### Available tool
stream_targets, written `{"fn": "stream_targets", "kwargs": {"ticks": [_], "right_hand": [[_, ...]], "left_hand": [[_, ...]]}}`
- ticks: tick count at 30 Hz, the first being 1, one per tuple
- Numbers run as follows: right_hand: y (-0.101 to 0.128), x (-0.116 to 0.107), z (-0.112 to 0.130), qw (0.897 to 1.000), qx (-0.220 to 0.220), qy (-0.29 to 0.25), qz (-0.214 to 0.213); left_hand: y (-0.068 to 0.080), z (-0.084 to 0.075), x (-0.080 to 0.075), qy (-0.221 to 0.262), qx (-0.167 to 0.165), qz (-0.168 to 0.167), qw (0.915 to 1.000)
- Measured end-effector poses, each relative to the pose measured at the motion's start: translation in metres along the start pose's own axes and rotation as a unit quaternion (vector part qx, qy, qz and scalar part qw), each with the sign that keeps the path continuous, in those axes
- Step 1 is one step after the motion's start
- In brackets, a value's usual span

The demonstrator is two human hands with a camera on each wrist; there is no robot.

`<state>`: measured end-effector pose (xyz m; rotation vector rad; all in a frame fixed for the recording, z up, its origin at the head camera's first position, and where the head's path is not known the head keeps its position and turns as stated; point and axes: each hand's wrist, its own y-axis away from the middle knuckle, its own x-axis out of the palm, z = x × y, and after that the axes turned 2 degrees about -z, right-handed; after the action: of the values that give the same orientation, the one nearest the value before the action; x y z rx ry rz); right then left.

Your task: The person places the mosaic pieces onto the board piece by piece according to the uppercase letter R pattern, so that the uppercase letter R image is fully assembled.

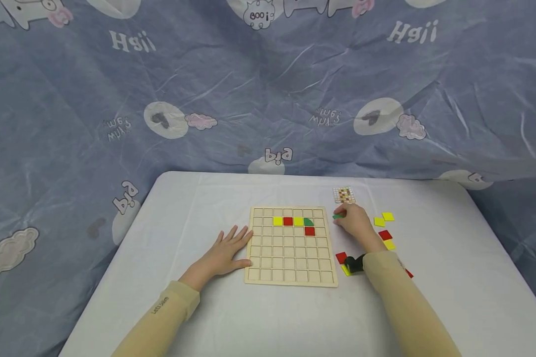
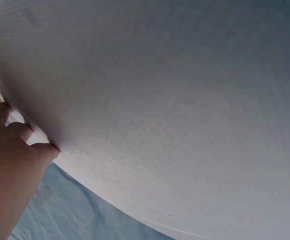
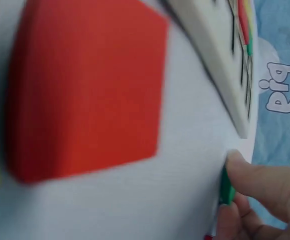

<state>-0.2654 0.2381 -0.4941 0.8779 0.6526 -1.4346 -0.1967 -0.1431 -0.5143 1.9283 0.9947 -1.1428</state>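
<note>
- Right hand (image 1: 356, 223) pinches a green piece (image 1: 337, 215) beside the board (image 1: 278, 252), near its far right corner.
- Left hand (image 1: 221, 254) lies spread, touching the board's left edge.
- Card (image 1: 344, 195) lies toward the far edge of the counter (image 1: 290, 317).

Backdrop cloth (image 1: 268, 89) w/ "Hgii" printed 2x up top, plus "BOO" on a small cartoon figure (image 1: 259, 24); other lettering's inverted, can't read for sure. L sleeve (image 1: 154, 327) says "Lets" + 2nd word, too small.

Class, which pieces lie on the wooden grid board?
Two yellow squares, two red squares and one green quarter-round lie on the board; whatever is beneath them is covered.
</note>
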Motion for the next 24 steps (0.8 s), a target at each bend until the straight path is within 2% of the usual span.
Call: {"fn": "stream_targets", "kwargs": {"ticks": [5,10,16,20,24], "right_hand": [[0.004,-0.004,0.003,0.999,0.034,-0.005,0.039],[0.012,-0.009,0.004,0.999,0.028,-0.015,0.044],[0.028,-0.01,0.011,0.995,0.01,-0.088,0.045],[0.039,-0.001,0.017,0.988,0.006,-0.143,0.06],[0.048,0.011,0.022,0.982,-0.004,-0.175,0.073]], "left_hand": [[0.0,0.0,-0.001,0.003,-0.002,0.002,1.0],[0.001,-0.001,-0.001,0.003,-0.003,0.003,1.0],[0.001,-0.001,-0.001,0.001,-0.002,0.003,1.0],[0.001,-0.002,-0.002,0.0,-0.003,0.005,1.0],[0.0,-0.002,-0.002,-0.005,-0.005,0.006,1.0]]}}
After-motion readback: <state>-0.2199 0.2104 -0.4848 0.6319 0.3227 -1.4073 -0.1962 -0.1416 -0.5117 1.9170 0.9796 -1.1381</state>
